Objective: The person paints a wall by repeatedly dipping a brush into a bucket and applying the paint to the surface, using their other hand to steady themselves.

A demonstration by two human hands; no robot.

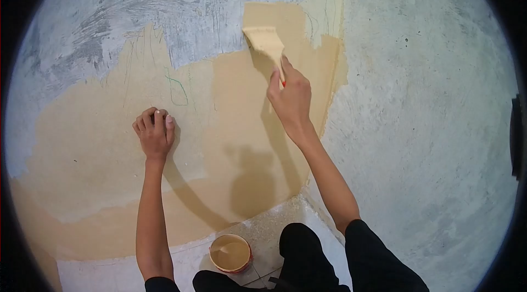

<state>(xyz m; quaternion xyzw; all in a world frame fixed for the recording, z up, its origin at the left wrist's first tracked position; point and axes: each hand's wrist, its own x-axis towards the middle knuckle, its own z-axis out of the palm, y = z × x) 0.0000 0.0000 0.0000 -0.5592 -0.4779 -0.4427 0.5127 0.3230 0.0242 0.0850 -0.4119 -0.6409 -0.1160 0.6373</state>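
Observation:
My right hand point(290, 100) is closed around the handle of a wide paintbrush point(266, 42). Cream-coloured paint coats the brush, and its bristle end points up and left at the wall, over a freshly painted cream patch point(285, 15). A bit of red shows on the handle by my fingers. Lower and to the left, my left hand point(155, 132) is against the wall with its fingers curled in, and nothing shows in it. Between my arms at the bottom, a round bucket point(231, 253) holding cream paint stands on the floor.
Bare grey plaster point(181, 6) lies above the painted area, with pencil and green scribbles at its edge. A grey side wall point(417, 116) meets the painted wall at a corner on the right. My dark-clothed knees point(302, 248) are beside the bucket on the tiled floor point(258, 270).

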